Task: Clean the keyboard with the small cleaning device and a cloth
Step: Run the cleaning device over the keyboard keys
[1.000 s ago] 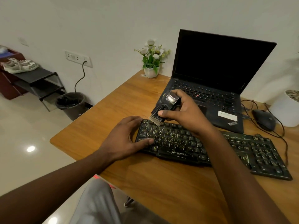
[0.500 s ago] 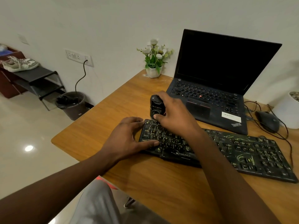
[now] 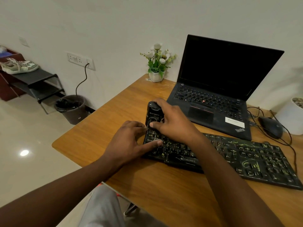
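Observation:
A black keyboard (image 3: 237, 156) with yellow-green scribbles lies across the wooden desk (image 3: 164, 190). My right hand (image 3: 172, 122) grips a small black cleaning device (image 3: 151, 113), which stands upright on the keyboard's far left corner; its lower end is hidden behind my fingers. My left hand (image 3: 129, 143) rests on the keyboard's left end, fingers spread, thumb lying across the keys. No cloth is in view.
An open black laptop (image 3: 218, 89) stands behind the keyboard. A black mouse (image 3: 271, 126) with cables lies at the right, beside a white pot (image 3: 293, 117). A small flower pot (image 3: 156, 76) sits at the desk's far corner. A bin (image 3: 72, 108) stands on the floor at left.
My right hand has turned the device from tilted with its brush showing to upright and moved it left onto the keyboard's far left corner. My left hand has stayed on the left end.

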Demonstrator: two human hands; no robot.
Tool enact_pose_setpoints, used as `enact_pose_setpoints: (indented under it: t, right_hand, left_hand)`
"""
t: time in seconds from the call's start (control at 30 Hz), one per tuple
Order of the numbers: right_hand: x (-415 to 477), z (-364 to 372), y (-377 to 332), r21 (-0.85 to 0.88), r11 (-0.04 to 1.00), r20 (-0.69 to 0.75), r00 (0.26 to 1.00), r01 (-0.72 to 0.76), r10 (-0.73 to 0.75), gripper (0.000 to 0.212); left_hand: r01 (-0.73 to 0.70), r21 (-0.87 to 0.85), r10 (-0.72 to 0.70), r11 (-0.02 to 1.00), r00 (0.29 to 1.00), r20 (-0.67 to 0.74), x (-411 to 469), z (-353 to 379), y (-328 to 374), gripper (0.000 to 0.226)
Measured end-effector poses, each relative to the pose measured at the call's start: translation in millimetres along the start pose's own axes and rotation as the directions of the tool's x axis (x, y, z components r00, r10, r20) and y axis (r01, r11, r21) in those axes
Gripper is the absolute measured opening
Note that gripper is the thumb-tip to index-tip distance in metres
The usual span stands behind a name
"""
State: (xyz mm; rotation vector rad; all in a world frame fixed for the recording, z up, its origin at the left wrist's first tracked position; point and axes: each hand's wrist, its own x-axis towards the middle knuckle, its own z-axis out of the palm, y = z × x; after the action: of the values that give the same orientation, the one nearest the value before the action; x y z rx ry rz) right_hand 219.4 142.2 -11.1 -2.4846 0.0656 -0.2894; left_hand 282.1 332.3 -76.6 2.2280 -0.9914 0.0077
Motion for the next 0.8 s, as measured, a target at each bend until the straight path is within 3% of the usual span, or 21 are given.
enact_pose_setpoints:
  t: [0.1, 0.27, 0.4, 0.5, 0.6, 0.7, 0.8]
  right_hand:
    - [0.3, 3.1, 1.8, 0.017, 1.000, 0.004, 1.000, 0.008, -0.008, 0.058]
    - [2.1, -14.3, 9.1, -0.147, 0.989, 0.051, 0.999, -0.009, 0.017, 0.063]
    - [3.4, 4.2, 0.8, -0.053, 0.998, -0.001, 1.000, 0.026, -0.026, 0.059]
    - [4.0, -4.8, 6.0, 0.027, 0.999, 0.035, 0.999, -0.024, 0.023, 0.059]
    - [1.9, -19.2, 13.4, -0.043, 0.997, 0.072, 0.995, -0.064, 0.067, 0.065]
    - [1.3, -8.8, 5.7, -0.124, 0.992, 0.013, 1.000, -0.024, 0.025, 0.062]
    - [2.9, 3.2, 1.7, -0.071, 0.997, 0.000, 1.000, 0.004, -0.004, 0.062]
  left_hand:
    - [-0.007, 0.020, 0.008, 1.000, 1.000, -0.009, 0.0, 0.0, 0.0, 0.090]
    - [-0.004, 0.029, 0.005, 1.000, 1.000, -0.025, 0.8, -0.4, -0.1, 0.083]
    - [-0.020, 0.038, 0.021, 0.999, 0.999, -0.029, -0.3, 0.0, 1.1, 0.073]
    - [-0.010, 0.026, 0.011, 1.000, 1.000, -0.029, -1.4, -1.2, 2.6, 0.075]
    - [0.002, 0.029, -0.002, 1.000, 1.000, -0.025, -1.4, -1.9, 4.1, 0.080]
    - [-0.005, 0.039, 0.006, 0.999, 0.999, -0.033, -1.1, -1.2, 3.9, 0.080]
    - [-0.006, 0.049, 0.007, 0.999, 1.000, -0.030, -1.4, -0.3, 2.0, 0.079]
